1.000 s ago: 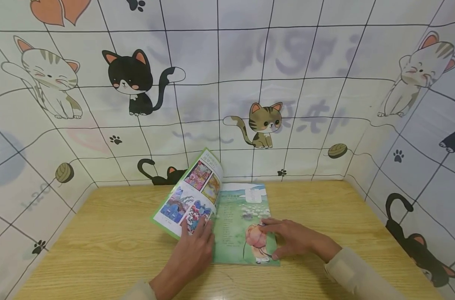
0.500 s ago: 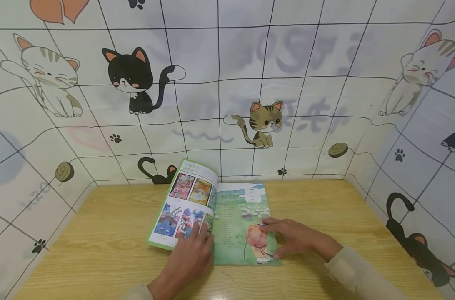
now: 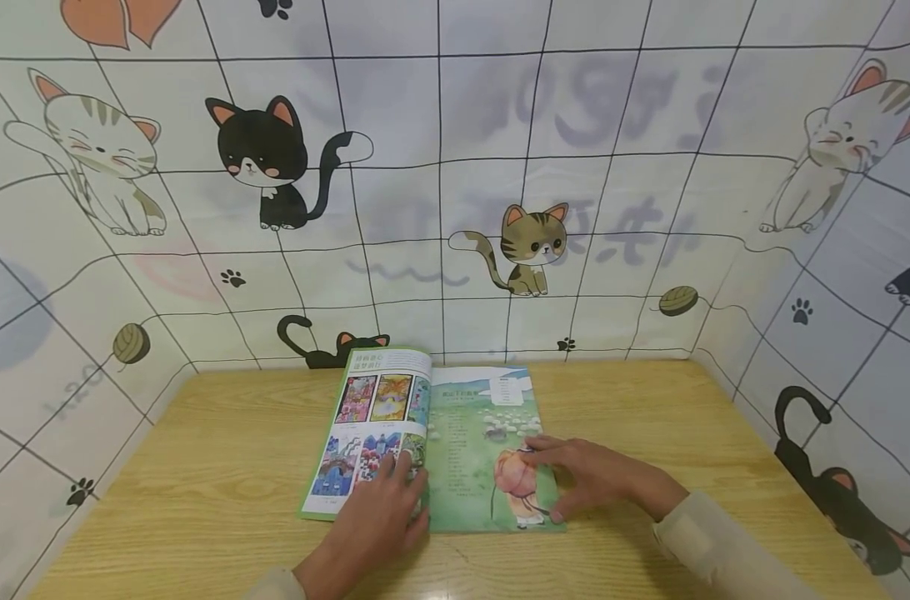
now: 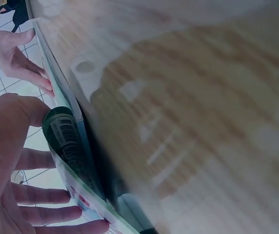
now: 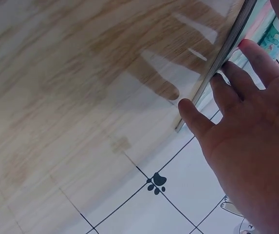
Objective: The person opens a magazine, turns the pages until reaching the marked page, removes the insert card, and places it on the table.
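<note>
An open magazine (image 3: 477,450) lies on the wooden table, its left side with a green border and several colourful pictures, its right page green with a painted figure. My left hand (image 3: 380,500) rests on the lower part of the left side near the fold, fingers extended. In the left wrist view that hand (image 4: 12,161) spreads its fingers against the inner face of the raised cover (image 4: 66,141), which shows a barcode on its outer side. At the right page's edge, my right hand (image 3: 597,479) touches the paper with its fingertips; its fingers (image 5: 227,92) are spread in the right wrist view.
Behind and beside the wooden table (image 3: 222,450) hangs a white cloth (image 3: 395,108) with a grid and cartoon cats. The magazine's far end lies near the cloth at the table's back edge. Table surface extends to both sides of the magazine.
The magazine's left side, raised and tilted before, has come down flatter to the left. My left hand has shifted slightly with it. My right hand has stayed at the right page's edge.
</note>
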Demonstrator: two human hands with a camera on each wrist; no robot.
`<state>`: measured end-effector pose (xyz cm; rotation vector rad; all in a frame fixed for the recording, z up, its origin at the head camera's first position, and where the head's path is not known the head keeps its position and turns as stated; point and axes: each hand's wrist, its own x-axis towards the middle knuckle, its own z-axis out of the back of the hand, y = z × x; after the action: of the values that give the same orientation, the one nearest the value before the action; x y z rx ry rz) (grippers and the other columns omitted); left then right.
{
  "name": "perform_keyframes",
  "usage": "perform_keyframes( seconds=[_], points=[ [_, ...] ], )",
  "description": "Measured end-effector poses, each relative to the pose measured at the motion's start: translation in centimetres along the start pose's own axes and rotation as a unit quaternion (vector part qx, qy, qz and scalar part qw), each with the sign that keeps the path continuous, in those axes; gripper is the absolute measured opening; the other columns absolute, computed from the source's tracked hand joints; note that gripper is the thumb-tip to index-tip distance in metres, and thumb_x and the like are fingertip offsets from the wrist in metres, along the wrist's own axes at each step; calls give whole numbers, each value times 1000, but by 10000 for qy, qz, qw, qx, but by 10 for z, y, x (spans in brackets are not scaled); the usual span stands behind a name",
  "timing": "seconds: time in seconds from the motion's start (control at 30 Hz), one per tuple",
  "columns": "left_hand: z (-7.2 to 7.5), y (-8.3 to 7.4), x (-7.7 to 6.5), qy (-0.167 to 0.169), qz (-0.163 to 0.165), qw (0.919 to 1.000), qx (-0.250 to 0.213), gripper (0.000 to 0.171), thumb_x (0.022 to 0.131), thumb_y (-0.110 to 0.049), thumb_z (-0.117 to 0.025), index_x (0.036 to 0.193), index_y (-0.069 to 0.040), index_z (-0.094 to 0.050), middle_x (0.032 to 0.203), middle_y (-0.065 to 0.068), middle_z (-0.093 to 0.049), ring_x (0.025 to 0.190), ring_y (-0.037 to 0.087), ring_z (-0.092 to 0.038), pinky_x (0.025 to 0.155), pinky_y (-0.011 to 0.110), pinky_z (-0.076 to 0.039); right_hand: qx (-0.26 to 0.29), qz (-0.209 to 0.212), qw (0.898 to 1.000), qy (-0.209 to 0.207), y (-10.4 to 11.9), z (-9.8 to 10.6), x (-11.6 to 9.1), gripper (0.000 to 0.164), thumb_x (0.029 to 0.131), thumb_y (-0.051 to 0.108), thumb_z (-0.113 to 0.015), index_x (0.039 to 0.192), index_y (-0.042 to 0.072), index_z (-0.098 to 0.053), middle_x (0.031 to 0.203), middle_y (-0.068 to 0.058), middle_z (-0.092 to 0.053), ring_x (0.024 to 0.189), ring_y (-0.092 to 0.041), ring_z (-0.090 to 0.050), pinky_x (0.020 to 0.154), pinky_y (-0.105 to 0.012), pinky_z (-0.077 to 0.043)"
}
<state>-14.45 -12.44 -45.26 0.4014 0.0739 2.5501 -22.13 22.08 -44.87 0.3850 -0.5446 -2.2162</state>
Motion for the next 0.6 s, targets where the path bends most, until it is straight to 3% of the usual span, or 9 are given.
perform_keyframes(
  seconds=[0.17, 0.3, 0.6],
  points=[
    [-1, 1, -1, 120, 37, 9989, -455, 41, 89, -35, -68, 117, -6, -64, 117, 14, -53, 104, 30, -57, 56, 39, -56, 85, -25, 10000, 23, -1, -1, 0, 89, 76, 54, -79, 147, 10, -50, 156, -16, -38, 143, -42, -33, 104, -68, -33],
    [-4, 2, -1, 94, -2, 9984, -556, 41, 90, -34, -66, 118, -5, -63, 129, 15, -54, 113, 33, -56, 66, 43, -58, 74, 20, 10000, -9, -1, -1, 1, 87, 77, 54, -78, 146, 10, -51, 155, -17, -39, 142, -42, -34, 104, -67, -33],
    [-5, 2, 4, 73, 133, 9983, -559, 38, 89, -41, -66, 109, -8, -66, 116, 9, -57, 96, 25, -56, 58, 40, -56, 102, -56, 9999, -17, 1, 0, 1, 85, 78, 54, -77, 145, 10, -52, 155, -16, -39, 143, -42, -34, 105, -67, -33]
  ],
)
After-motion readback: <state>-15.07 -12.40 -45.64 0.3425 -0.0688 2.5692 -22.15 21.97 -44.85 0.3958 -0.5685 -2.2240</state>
